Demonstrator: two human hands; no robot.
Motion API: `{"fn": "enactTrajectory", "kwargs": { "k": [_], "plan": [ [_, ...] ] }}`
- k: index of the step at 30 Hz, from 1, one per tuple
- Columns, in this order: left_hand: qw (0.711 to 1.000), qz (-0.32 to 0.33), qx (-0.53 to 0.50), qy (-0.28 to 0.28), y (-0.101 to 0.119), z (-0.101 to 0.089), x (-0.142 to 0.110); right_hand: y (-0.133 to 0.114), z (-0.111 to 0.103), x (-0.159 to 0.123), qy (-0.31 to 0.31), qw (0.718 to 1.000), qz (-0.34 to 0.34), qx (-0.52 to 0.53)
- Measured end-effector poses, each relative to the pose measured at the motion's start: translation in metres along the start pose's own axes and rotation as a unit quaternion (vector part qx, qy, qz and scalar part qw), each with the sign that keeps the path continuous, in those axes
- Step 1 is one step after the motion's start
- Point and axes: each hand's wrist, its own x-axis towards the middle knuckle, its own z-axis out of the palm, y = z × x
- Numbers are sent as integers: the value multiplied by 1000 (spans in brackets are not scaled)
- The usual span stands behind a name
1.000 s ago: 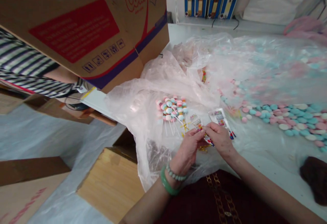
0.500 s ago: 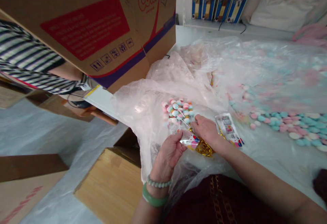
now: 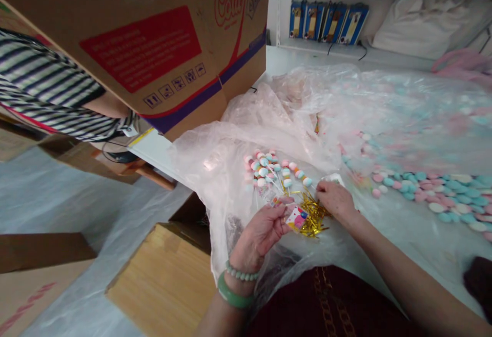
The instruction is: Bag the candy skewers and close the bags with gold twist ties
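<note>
My left hand (image 3: pixel 265 229), wearing a bead bracelet and a green bangle, is closed on a small clear plastic bag (image 3: pixel 297 217) with a colourful printed end. My right hand (image 3: pixel 335 199) pinches the stick of a candy skewer (image 3: pixel 299 173) threaded with pink, white and blue sweets. Close by on the left lies a bunch of similar candy skewers (image 3: pixel 263 168), their white sticks pointing towards me. Between my hands is a loose heap of gold twist ties (image 3: pixel 314 213). Behind my right hand, another packet (image 3: pixel 332 178) is mostly hidden.
Loose pastel sweets (image 3: pixel 453 193) spread across the right, partly under crumpled clear plastic sheeting (image 3: pixel 307 96). A large cardboard carton (image 3: pixel 154 35) rises at the back left, beside a person in a striped top (image 3: pixel 49 91). Another carton (image 3: pixel 165 280) stands below the table. Blue boxes (image 3: pixel 326 22) fill a shelf.
My right hand has moved right, away from the left hand, and now holds a candy skewer by its stick. The gold twist ties are more exposed. The packet on the right has become largely covered.
</note>
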Motion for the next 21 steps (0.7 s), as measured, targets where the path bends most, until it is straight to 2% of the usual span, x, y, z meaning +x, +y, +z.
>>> {"fn": "enactTrajectory", "kwargs": {
  "k": [3,5,6,8,10,15,18,20,21],
  "plan": [
    [1000,-4,16,6,-2,10,3,6,4,-3,-16,991,11,132],
    [999,4,34,29,-1,15,4,12,5,-6,-29,970,18,240],
    [998,13,45,47,0,17,5,15,4,-8,-35,951,27,306],
    [992,52,60,95,3,19,8,22,2,-16,-47,892,52,446],
    [984,105,66,130,5,20,13,26,-2,-26,-68,840,70,534],
    [969,194,83,130,2,28,28,23,-16,-51,-129,744,85,650],
    [941,262,142,162,-5,37,35,9,-21,-61,-154,673,84,718],
    [915,311,180,182,-11,44,39,-4,-21,-64,-149,648,65,744],
    [909,324,190,183,-13,48,41,-10,-20,-64,-140,645,51,749]
  ]
}}
